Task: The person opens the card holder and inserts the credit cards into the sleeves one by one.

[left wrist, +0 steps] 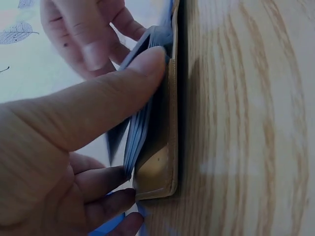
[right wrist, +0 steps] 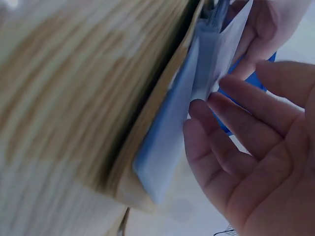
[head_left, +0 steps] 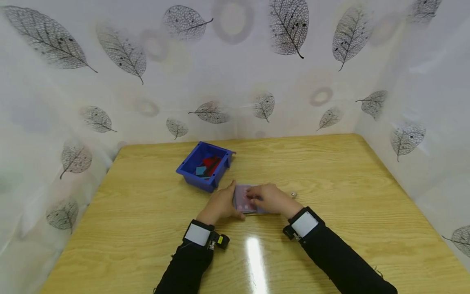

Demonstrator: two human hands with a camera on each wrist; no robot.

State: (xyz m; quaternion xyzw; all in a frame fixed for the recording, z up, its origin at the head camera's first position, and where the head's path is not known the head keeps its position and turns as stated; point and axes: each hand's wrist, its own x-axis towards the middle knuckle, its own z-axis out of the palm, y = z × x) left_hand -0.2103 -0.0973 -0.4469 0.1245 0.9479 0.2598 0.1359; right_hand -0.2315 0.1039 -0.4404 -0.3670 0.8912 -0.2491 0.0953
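A card holder with clear sleeves and a tan cover lies spread on the table, a pinkish page uppermost in the head view. My left hand grips its left part, thumb across the stack of sleeves and fingers on the far side. Over the pages from the right is my right hand, its fingers loosely bent and the thumb apart from them. In the right wrist view those fingertips are right at the edge of the sleeves, beside a bluish sleeve.
Behind my left hand stands a blue plastic bin holding red, dark and light-blue flat pieces. A small round light-coloured piece shows beside my right wrist. The wooden table backs onto a leaf-patterned curtain.
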